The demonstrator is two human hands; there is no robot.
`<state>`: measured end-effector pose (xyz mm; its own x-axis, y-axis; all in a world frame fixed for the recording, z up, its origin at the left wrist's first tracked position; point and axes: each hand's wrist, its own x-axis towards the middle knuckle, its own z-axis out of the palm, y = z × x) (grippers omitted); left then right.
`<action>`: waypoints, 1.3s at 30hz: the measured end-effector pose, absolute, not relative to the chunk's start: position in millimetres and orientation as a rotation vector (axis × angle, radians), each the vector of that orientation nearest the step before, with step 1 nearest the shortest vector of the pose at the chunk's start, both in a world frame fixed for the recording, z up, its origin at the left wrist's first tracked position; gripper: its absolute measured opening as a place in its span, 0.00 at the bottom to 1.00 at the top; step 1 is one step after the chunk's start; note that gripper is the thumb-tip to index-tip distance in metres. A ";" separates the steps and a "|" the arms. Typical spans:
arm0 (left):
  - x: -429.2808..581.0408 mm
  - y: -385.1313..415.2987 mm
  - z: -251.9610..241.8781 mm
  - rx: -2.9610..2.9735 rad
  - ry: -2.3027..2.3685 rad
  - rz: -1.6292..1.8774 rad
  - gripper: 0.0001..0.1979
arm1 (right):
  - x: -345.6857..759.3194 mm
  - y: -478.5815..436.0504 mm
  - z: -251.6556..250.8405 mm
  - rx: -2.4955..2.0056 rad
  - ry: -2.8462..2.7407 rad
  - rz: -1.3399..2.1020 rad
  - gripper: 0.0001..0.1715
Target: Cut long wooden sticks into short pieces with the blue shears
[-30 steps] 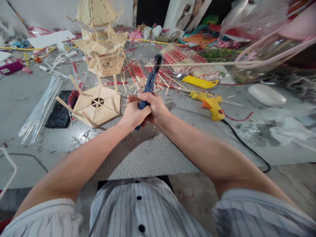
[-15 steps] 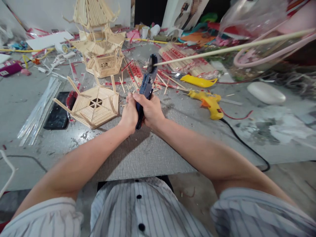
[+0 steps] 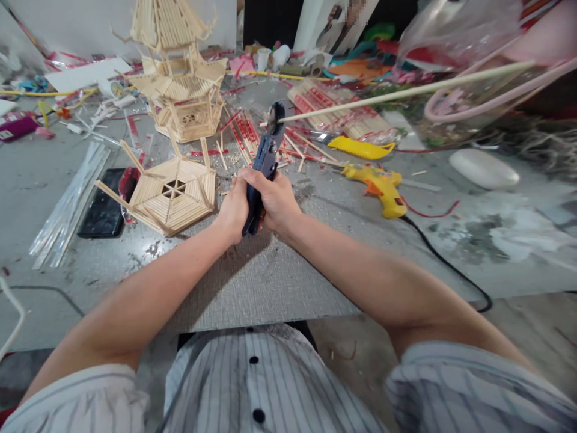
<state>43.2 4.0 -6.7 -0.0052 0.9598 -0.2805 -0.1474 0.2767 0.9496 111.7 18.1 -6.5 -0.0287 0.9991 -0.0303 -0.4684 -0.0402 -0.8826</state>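
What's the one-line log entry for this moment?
hands: left hand and right hand both clamp blue-handled cutting pliers | jaws: at thin pale wooden stick | nearby: yellow glue gun on grey table

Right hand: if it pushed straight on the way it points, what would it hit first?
The blue cutters it grips, then the left hand right behind; beyond those, probably the hexagonal stick roof.

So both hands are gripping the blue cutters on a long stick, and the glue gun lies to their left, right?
No: the head view shows the glue gun to their right. The left hand and right hand do grip the cutters on the stick.
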 end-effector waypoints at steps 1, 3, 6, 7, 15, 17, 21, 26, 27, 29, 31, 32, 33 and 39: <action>43.2 3.0 -4.5 0.860 1.240 1.068 0.26 | 113.4 20.0 -5.9 -0.866 -0.833 1.432 0.13; 42.7 1.1 0.6 0.866 1.184 1.046 0.28 | 117.9 24.5 -3.5 -0.895 -0.798 1.423 0.14; 39.7 0.5 7.0 0.977 1.066 1.108 0.26 | 127.3 32.6 2.7 -0.929 -0.707 1.474 0.17; 38.3 1.0 8.4 1.007 1.067 1.143 0.25 | 130.8 35.2 5.0 -0.928 -0.681 1.490 0.18; 29.7 5.8 13.2 1.136 1.111 0.934 0.32 | 145.0 40.5 15.9 -0.905 -0.571 1.526 0.22; 27.9 7.7 13.4 1.141 1.080 0.886 0.35 | 143.8 38.8 16.3 -0.933 -0.588 1.548 0.23; 24.2 12.2 10.6 1.186 1.038 0.830 0.39 | 139.6 35.8 16.9 -0.944 -0.538 1.561 0.26; 22.0 11.2 8.9 1.315 1.124 0.857 0.37 | 140.0 40.6 15.2 -0.880 -0.525 1.483 0.23; 21.5 10.5 10.2 1.356 1.145 0.853 0.36 | 141.1 43.0 13.9 -0.876 -0.519 1.463 0.22; 19.7 10.0 14.2 1.448 1.203 0.809 0.33 | 143.2 48.4 10.0 -0.879 -0.519 1.425 0.21; 16.4 11.2 19.5 1.510 1.278 0.726 0.29 | 144.1 52.9 5.0 -0.877 -0.547 1.391 0.21; 14.3 12.4 22.4 1.510 1.306 0.683 0.28 | 143.9 54.4 2.4 -0.876 -0.564 1.375 0.21; 12.2 13.5 25.3 1.486 1.309 0.649 0.27 | 143.3 55.3 -0.2 -0.878 -0.580 1.363 0.20; 7.5 14.3 36.3 1.229 1.069 0.681 0.20 | 135.3 50.2 -13.8 -0.931 -0.685 1.409 0.21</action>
